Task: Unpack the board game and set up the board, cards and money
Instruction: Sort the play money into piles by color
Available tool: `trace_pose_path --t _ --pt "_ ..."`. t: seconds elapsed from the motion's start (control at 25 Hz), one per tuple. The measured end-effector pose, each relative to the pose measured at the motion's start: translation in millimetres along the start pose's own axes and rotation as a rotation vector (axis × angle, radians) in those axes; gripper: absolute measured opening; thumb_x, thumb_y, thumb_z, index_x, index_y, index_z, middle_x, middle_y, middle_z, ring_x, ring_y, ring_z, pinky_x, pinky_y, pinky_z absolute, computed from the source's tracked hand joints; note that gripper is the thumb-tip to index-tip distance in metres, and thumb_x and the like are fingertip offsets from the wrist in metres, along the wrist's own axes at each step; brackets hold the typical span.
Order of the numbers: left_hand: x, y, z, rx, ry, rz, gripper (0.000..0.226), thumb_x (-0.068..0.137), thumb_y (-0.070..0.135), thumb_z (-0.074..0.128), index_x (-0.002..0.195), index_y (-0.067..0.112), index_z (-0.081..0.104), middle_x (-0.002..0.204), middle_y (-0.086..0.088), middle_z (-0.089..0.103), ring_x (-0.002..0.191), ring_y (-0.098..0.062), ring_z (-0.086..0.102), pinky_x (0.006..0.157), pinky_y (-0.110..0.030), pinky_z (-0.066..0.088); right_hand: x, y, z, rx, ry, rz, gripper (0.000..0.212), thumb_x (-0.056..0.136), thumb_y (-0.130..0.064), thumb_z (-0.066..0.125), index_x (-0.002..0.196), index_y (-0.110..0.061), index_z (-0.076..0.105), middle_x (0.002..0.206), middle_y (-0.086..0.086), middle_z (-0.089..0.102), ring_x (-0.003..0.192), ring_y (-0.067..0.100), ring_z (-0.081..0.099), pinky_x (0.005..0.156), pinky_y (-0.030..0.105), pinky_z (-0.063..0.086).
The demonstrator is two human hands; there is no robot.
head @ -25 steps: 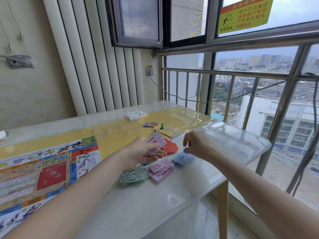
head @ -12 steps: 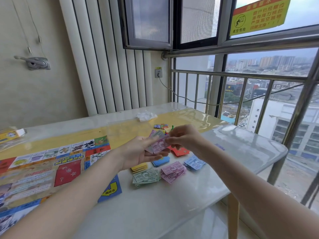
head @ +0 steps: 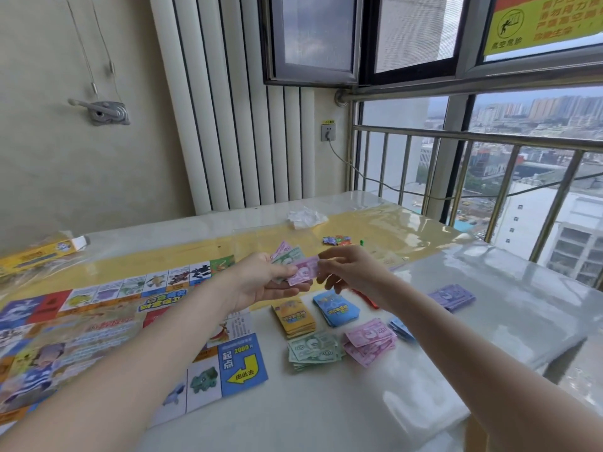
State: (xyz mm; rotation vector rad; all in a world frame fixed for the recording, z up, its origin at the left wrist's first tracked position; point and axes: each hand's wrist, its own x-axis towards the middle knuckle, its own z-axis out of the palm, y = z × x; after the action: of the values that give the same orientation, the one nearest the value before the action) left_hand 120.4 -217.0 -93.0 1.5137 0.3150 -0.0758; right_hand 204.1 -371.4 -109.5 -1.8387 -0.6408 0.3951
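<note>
The big board lies flat on the left of the surface. Your left hand holds a fan of bills, fingers curled round them. Your right hand pinches the pink bill in front. Card decks and money piles lie near, just right of the board.

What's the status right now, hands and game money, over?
Left hand holds a fan of notes. Right hand pinches the pink note on top. Sorted piles below, nothing blocking.

Table: board, card decks, money piles.
</note>
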Motion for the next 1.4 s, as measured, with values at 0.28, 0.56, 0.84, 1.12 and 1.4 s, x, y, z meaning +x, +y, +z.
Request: trace_pose_path --t 0.28,0.56,0.84,1.12,1.4 --pt "29.1 14.8 -8.5 0.055 0.033 0.007 0.006 0.091 0.003 0.055 0.095 0.000 0.059 0.071 -0.012 0.071 0.061 -0.013 0.070 0.056 -0.019 0.057 32.3 -0.3 -20.5 -0.023 0.144 0.171 0.044 0.091 0.008 0.028 0.122 -0.006 0.056 0.065 0.010 0.063 0.043 0.012 0.047 0.043 0.020 0.036" --pt "55.6 18.1 2.8 0.074 0.088 0.050 0.010 0.090 0.017 0.060 0.088 0.007 0.060 0.066 -0.006 0.071 0.054 -0.009 0.067 0.050 -0.015 0.052 37.4 -9.6 -23.8 0.132 0.041 0.093 0.026 0.098 -0.013 0.042 0.107 0.004 0.059 0.074 0.013 0.063 0.057 0.019 0.056 0.049 0.021 0.048" --pt "62.8 24.9 5.8 -0.061 -0.046 0.049 0.021 0.098 0.012 0.044 0.107 -0.003 0.056 0.087 -0.014 0.070 0.065 -0.013 0.069 0.056 -0.018 0.055 47.6 -18.1 -41.2 -0.018 0.283 -0.052 0.013 0.085 -0.001 0.060 0.074 -0.006 0.064 0.065 0.007 0.062 0.055 0.015 0.055 0.051 0.022 0.043" --pt "63.2 18.8 -7.0 -0.035 -0.027 0.020 0.013 0.095 0.008 0.049 0.100 0.005 0.060 0.088 -0.009 0.072 0.070 -0.013 0.070 0.068 -0.024 0.057 49.0 -21.8 -47.2 0.027 0.233 0.016 0.008 0.088 -0.003 0.056 0.087 -0.004 0.064 0.074 0.006 0.064 0.062 0.015 0.057 0.050 0.015 0.047" --pt "59.6 18.5 -10.8 -0.036 -0.051 -0.019 0.022 0.099 0.013 0.043 0.105 0.000 0.060 0.079 -0.007 0.068 0.056 -0.006 0.054 0.045 -0.012 0.044 47.7 -20.0 -39.5 0.037 0.245 0.045 0.011 0.087 -0.004 0.058 0.095 0.000 0.063 0.077 0.008 0.065 0.064 0.013 0.059 0.057 0.017 0.051"
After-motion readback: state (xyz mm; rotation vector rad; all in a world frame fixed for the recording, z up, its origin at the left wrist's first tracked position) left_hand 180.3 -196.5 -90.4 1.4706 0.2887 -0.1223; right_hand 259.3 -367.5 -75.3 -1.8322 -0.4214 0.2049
